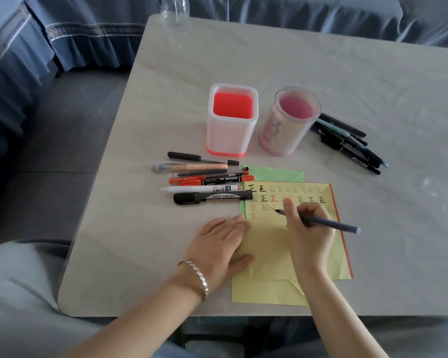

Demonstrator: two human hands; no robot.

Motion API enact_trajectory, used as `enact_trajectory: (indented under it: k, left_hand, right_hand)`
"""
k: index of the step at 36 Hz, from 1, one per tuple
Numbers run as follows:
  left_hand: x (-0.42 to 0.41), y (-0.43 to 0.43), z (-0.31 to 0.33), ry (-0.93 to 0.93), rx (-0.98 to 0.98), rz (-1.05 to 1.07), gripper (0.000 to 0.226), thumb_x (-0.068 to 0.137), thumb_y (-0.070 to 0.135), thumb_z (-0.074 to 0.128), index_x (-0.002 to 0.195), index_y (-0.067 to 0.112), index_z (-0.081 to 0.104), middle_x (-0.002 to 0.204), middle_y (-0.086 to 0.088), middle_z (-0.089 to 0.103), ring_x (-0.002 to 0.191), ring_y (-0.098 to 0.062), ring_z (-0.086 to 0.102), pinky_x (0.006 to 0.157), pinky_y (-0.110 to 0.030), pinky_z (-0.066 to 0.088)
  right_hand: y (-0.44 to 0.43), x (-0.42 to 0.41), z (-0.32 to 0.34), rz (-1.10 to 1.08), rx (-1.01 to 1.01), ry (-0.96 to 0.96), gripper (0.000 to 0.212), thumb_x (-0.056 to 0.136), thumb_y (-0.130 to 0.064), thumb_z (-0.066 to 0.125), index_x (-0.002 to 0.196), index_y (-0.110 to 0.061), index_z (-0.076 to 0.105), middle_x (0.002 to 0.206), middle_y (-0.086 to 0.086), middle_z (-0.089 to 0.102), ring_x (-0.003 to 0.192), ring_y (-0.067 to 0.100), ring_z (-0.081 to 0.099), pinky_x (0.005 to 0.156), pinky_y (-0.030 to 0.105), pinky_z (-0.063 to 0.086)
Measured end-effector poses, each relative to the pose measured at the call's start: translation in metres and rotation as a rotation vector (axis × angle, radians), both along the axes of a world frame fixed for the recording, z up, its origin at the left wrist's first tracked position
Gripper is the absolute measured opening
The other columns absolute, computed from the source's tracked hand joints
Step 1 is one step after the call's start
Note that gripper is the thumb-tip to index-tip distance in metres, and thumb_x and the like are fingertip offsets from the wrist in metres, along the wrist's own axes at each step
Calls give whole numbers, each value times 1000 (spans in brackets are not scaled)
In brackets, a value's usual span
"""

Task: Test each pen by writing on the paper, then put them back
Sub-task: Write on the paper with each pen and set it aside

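Observation:
A yellow paper (272, 244) with rows of written characters lies near the table's front edge. My right hand (308, 228) grips a dark pen (331, 224), its tip touching the paper in the third row. My left hand (217, 246) lies flat, fingers straight, pressing the paper's left edge. Several pens and markers (207, 180) lie in a row left of the paper. Another pile of dark pens (349, 143) lies at the right. Two pen holders stand behind: a square white and red one (230, 120) and a round pink one (287, 122), both with nothing inside.
A green sheet (274, 173) peeks out under the yellow paper. A clear bottle (175, 9) stands at the table's far edge. The grey table (321, 68) is bordered by a blue sofa behind and at the left.

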State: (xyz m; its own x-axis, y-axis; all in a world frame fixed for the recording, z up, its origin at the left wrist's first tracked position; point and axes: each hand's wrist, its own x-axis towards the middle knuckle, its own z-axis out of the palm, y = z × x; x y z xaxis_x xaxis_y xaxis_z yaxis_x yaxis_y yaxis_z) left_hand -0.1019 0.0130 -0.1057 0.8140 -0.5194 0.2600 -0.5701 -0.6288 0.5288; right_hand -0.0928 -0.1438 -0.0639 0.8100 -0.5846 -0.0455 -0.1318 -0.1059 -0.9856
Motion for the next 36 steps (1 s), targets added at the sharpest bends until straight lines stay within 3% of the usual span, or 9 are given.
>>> enact_trajectory:
  k: [3,6,10,12,14,20,24,28,36]
  left_hand:
    - [-3,0,8,30,-101,65,21,86,28,45,99,13,52,96,-3,67,98,-16,57,90,-28,40]
    - [-4,-2,19,94,-239,184,14,87,13,36,89,7,48,85,-1,52,80,-11,45,75,-16,38]
    - [-2,-11,39,311,-351,299,22,96,25,34,106,11,49,81,10,51,64,-3,50,59,-5,38]
    - [-1,-15,48,384,-431,326,29,91,34,33,115,20,43,88,15,58,72,1,56,61,-8,42]
    - [1,-18,58,453,-509,335,20,89,30,42,109,26,40,93,18,62,71,1,58,62,-12,46]
    - [-1,-22,82,622,-662,278,32,73,39,57,93,14,56,87,4,71,71,-5,66,60,-11,46]
    - [-3,-22,83,597,-649,270,37,67,47,61,90,17,63,84,5,70,75,-8,66,67,-17,51]
    - [-5,-22,84,556,-584,267,24,68,46,62,85,28,64,86,17,67,79,-4,63,68,-14,50]
    - [-10,-26,87,558,-529,246,13,73,30,66,83,37,61,84,16,67,80,-2,61,66,-12,48]
  right_hand:
    - [-16,-10,6,99,-15,52,18,85,-12,62,68,-13,56,54,-4,57,48,-1,52,51,10,43]
    - [-26,-18,14,162,135,75,21,92,-22,48,79,-16,64,66,-5,70,58,8,64,55,16,52]
    - [-32,-24,28,195,382,107,36,93,-29,39,78,-7,62,66,4,71,58,17,64,56,22,54]
    - [-34,-26,34,154,398,115,33,96,-20,41,70,-7,56,55,5,64,50,17,58,55,25,51]
    - [-35,-26,40,123,398,121,30,95,-17,44,67,-8,51,50,3,58,45,14,53,54,26,48]
    - [-36,-29,56,109,407,87,26,93,-18,48,70,-7,54,46,2,56,42,10,50,50,24,45]
    - [-37,-32,61,81,384,72,28,92,-19,49,67,-7,53,46,4,57,41,11,52,49,23,45]
    - [-38,-34,63,71,353,61,29,92,-19,49,67,-6,53,44,4,56,40,13,52,48,22,46]
    - [-38,-37,63,127,265,69,30,90,-15,52,63,-3,54,45,8,58,42,14,53,47,19,46]
